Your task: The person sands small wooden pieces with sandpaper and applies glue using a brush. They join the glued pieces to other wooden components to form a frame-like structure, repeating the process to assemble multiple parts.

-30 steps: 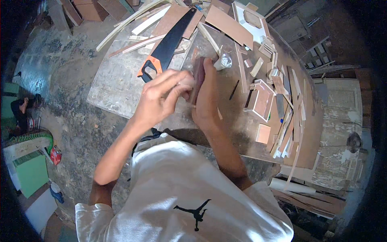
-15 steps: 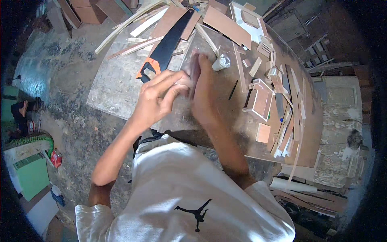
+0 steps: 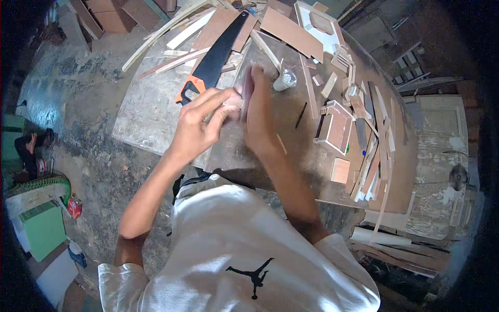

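Over the worktable, my left hand (image 3: 197, 122) pinches a small pale wooden piece (image 3: 235, 101) between thumb and fingers. My right hand (image 3: 261, 112), blurred by motion, holds a flat reddish sheet (image 3: 248, 88), perhaps sandpaper, upright against the piece's right side. Its fingers are mostly hidden behind the sheet. Just beyond my left hand lies a handsaw (image 3: 221, 54) with a black blade and an orange-and-black handle. To the right of my right hand are a clear plastic cup (image 3: 285, 80) and a dark pen-like stick (image 3: 301, 115).
Wood strips and boards (image 3: 292, 34) crowd the table's far side. On the right stand a small wooden tray-like box (image 3: 334, 127), a square wood piece (image 3: 340, 170) and a pile of thin strips (image 3: 371, 166). A green hose (image 3: 65, 187) and a red box (image 3: 75, 206) are at far left.
My right hand has shifted slightly left and down with the sheet along the wooden piece. My left hand stays nearly in place, still pinching it.
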### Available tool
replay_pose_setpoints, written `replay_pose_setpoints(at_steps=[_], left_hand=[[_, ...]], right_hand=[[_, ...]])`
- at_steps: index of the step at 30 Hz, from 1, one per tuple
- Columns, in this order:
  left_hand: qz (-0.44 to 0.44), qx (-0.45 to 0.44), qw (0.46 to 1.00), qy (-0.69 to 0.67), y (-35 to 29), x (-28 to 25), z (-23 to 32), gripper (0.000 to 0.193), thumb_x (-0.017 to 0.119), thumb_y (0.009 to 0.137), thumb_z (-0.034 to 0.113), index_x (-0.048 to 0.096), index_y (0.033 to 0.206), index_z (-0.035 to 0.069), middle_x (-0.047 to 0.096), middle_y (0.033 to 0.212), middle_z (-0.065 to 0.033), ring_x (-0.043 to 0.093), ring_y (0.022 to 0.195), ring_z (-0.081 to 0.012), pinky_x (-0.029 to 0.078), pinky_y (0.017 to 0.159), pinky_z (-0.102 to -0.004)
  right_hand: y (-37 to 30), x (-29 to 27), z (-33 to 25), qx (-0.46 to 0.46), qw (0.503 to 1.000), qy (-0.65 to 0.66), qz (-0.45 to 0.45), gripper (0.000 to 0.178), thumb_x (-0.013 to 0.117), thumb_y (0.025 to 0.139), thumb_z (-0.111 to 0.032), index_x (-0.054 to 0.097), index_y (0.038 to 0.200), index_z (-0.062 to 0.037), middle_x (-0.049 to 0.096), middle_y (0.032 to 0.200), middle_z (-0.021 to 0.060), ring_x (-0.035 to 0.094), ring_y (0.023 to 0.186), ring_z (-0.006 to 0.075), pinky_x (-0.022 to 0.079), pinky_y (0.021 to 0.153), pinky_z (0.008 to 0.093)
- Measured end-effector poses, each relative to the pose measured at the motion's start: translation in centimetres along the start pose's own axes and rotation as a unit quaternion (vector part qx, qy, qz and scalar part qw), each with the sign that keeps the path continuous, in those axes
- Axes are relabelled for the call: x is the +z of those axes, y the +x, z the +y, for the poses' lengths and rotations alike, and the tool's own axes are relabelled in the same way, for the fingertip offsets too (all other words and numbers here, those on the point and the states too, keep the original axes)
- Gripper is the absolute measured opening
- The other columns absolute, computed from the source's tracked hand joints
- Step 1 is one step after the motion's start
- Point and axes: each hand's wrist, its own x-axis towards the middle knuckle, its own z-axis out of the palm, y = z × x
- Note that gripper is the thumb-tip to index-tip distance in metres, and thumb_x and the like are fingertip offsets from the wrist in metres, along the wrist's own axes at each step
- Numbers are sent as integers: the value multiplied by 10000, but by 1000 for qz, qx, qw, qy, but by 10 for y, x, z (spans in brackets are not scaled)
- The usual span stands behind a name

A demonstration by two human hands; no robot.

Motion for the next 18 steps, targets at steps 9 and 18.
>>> replay_pose_setpoints(at_steps=[9, 18], left_hand=[[9, -45, 999, -15, -1, -2, 3, 260, 660, 855, -2, 656, 1115, -23, 679, 952, -147, 668, 852, -250, 513, 769, -327], [22, -59, 997, -53, -1, -11, 39, 261, 686, 779, -30, 664, 1039, -16, 667, 916, -114, 615, 766, -206, 499, 728, -304]], right_hand=[[-29, 21, -21, 41, 998, 45, 27, 422, 348, 1006, -415, 474, 952, -16, 462, 923, 72, 474, 795, 196, 418, 759, 373], [-27, -34, -32, 61, 985, 97, 128, 391, 485, 939, -547, 521, 968, -159, 549, 746, -14, 523, 586, 78, 415, 482, 237]])
